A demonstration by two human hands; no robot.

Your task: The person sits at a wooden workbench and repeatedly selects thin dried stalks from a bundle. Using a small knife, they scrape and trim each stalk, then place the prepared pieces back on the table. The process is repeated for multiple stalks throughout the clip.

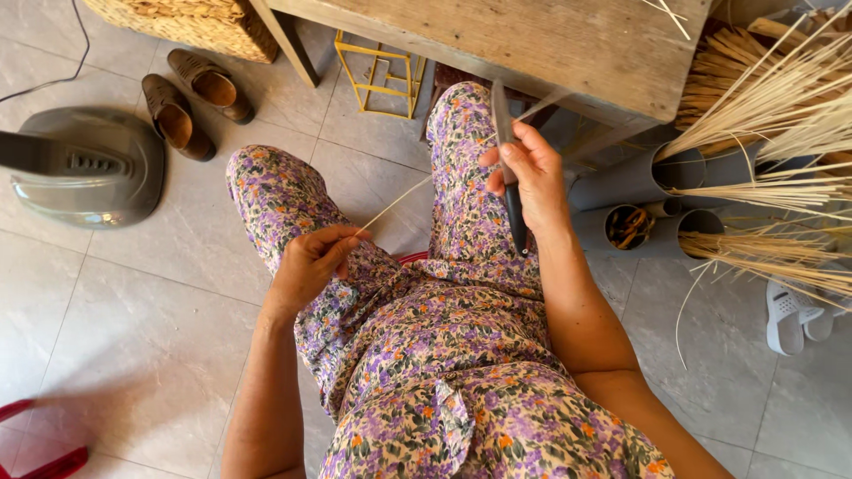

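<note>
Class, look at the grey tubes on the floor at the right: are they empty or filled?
Filled. The grey tubes hold bundles of pale straw stalks fanning from their mouths; one smaller tube holds something brownish.

Grey tiled floor (133, 302), sunlit; wooden table (550, 44); woven basket, perhaps (191, 22).

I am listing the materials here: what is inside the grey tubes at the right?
Pale straw bundles stick out of two grey tubes. A smaller tube holds brownish curled pieces. How deep they reach is hidden by the tube walls.
</note>
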